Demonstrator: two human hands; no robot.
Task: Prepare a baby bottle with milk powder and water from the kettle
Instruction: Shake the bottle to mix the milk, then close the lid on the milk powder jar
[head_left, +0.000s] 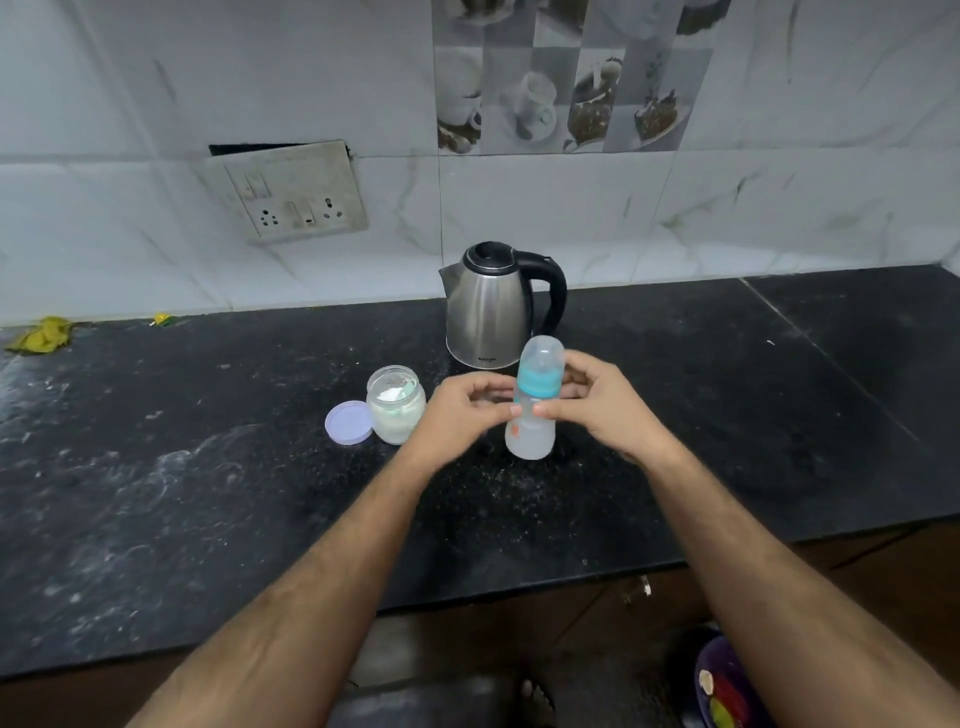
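Baby bottle (531, 415) stands upright at frame centre on the black counter (208, 493), clear cap and teal collar on, whitish liquid inside. Both hands on it: left hand (460, 410) w/ fingers curled, thumb tip against the bottle's left side; right hand (597, 405) w/ fingers wrapped round the back, thumb pressing the front. Steel kettle (488, 306) w/ black handle just behind, upper centre. Open glass jar (395, 410) of white powder to the left of the bottle, its lilac lid (349, 422) lying touching the jar's left side. Yellow cloth (44, 335) at far left edge.
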